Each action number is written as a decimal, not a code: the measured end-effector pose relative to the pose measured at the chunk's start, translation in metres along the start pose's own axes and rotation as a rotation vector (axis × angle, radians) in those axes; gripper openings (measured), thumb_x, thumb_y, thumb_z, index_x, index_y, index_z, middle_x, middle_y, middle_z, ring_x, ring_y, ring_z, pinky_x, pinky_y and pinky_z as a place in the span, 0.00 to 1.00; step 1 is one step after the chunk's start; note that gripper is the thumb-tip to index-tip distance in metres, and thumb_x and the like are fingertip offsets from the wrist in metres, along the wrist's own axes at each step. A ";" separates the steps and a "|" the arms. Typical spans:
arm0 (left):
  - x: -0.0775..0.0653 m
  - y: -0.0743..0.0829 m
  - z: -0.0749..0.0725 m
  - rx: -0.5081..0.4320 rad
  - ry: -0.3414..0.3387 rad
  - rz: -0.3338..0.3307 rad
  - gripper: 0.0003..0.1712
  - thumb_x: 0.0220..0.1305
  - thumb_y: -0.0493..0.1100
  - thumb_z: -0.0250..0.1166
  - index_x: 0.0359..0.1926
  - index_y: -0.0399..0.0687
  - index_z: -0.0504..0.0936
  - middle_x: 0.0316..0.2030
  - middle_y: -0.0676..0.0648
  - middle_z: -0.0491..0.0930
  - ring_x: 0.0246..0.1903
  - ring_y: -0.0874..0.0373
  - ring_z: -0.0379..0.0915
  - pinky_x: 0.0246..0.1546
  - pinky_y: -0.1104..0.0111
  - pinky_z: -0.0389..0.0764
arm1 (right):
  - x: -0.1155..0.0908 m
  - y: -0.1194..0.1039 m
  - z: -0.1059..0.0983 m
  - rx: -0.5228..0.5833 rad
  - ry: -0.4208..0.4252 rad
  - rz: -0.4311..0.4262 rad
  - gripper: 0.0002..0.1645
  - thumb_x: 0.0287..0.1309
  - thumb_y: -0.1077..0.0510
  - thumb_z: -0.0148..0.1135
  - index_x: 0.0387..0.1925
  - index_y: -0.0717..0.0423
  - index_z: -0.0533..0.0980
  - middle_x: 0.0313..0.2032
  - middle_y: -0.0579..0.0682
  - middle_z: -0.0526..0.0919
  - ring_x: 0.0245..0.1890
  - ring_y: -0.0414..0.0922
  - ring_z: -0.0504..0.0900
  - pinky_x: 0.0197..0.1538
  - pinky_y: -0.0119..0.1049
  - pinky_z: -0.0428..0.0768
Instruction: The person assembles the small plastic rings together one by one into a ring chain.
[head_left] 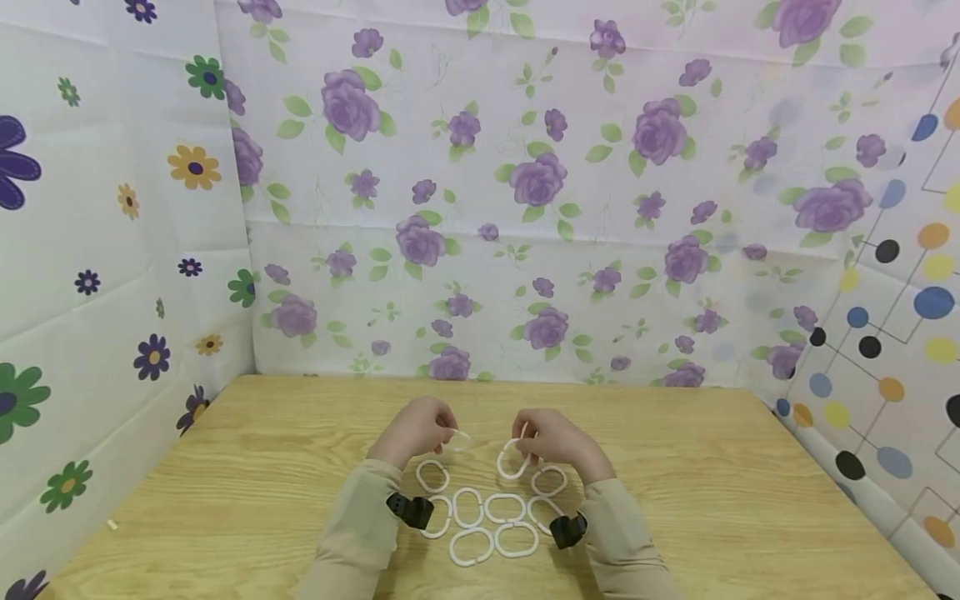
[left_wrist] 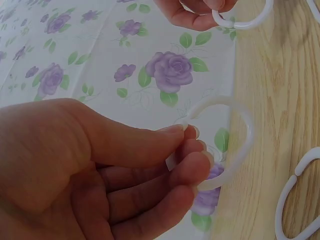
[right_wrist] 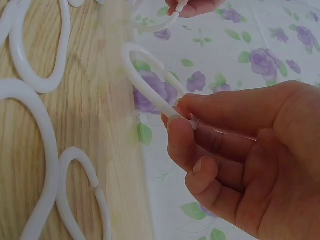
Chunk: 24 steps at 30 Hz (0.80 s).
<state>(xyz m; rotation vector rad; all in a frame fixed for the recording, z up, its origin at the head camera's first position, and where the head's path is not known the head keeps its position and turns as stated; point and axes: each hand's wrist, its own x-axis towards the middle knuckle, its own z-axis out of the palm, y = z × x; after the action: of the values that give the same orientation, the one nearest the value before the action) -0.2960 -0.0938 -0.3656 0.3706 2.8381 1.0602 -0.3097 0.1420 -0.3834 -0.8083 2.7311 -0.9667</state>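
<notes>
My left hand (head_left: pixel 414 432) pinches a white oval plastic link (left_wrist: pixel 249 135) between thumb and fingertips, above the wooden table. The link has a small split in its loop, partly covered by the fingers. To the right, apart from it, my right hand (head_left: pixel 557 437) pinches a second white link (right_wrist: pixel 142 89) by one end, its loop pointing toward the left hand. The two held links do not touch. Several more white split links lie on the table just in front of my wrists, such as one nearest me (head_left: pixel 517 556), close together; some are partly covered by the wrist cameras.
The wooden table (head_left: pixel 675 467) extends to both sides and behind the hands. Flower-printed cloth (head_left: pixel 480 200) hangs along its back edge, with patterned cloths at left and right. Black cameras (head_left: pixel 411 510) sit on both wrists. A small pale piece (head_left: pixel 112 525) lies far left.
</notes>
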 end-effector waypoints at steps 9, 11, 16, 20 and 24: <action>-0.001 0.000 -0.002 0.040 -0.008 0.004 0.04 0.63 0.35 0.63 0.34 0.38 0.83 0.24 0.46 0.80 0.22 0.55 0.78 0.28 0.68 0.75 | -0.001 -0.004 0.000 0.015 -0.008 0.021 0.04 0.62 0.65 0.59 0.31 0.60 0.74 0.24 0.52 0.80 0.23 0.53 0.83 0.26 0.31 0.74; -0.002 0.001 -0.002 0.040 -0.010 0.000 0.04 0.63 0.35 0.63 0.34 0.38 0.83 0.24 0.46 0.80 0.23 0.53 0.79 0.28 0.68 0.75 | -0.001 -0.005 0.000 0.017 -0.009 0.025 0.04 0.62 0.64 0.59 0.31 0.60 0.74 0.24 0.52 0.80 0.23 0.54 0.83 0.27 0.32 0.75; -0.002 0.001 -0.001 0.041 -0.011 0.001 0.04 0.63 0.35 0.63 0.35 0.38 0.83 0.24 0.47 0.80 0.23 0.51 0.79 0.28 0.67 0.76 | -0.001 -0.005 -0.001 0.020 -0.009 0.035 0.05 0.62 0.63 0.60 0.30 0.59 0.73 0.24 0.53 0.80 0.24 0.55 0.83 0.28 0.32 0.75; -0.002 0.002 0.000 0.040 -0.019 0.003 0.04 0.63 0.35 0.63 0.35 0.38 0.83 0.25 0.47 0.80 0.24 0.52 0.79 0.29 0.67 0.77 | 0.000 -0.006 -0.001 0.031 -0.014 0.030 0.06 0.63 0.63 0.59 0.30 0.59 0.73 0.24 0.53 0.80 0.24 0.55 0.83 0.28 0.32 0.75; -0.002 0.004 0.000 0.043 -0.024 0.003 0.03 0.63 0.36 0.63 0.34 0.40 0.82 0.26 0.48 0.80 0.24 0.53 0.79 0.30 0.66 0.77 | 0.001 -0.006 -0.002 0.036 -0.020 0.006 0.05 0.64 0.63 0.59 0.31 0.60 0.73 0.24 0.52 0.81 0.25 0.55 0.83 0.27 0.32 0.75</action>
<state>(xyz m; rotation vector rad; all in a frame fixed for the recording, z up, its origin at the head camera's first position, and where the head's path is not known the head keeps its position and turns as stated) -0.2929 -0.0912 -0.3632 0.3878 2.8441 0.9900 -0.3089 0.1384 -0.3781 -0.7983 2.6893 -0.9984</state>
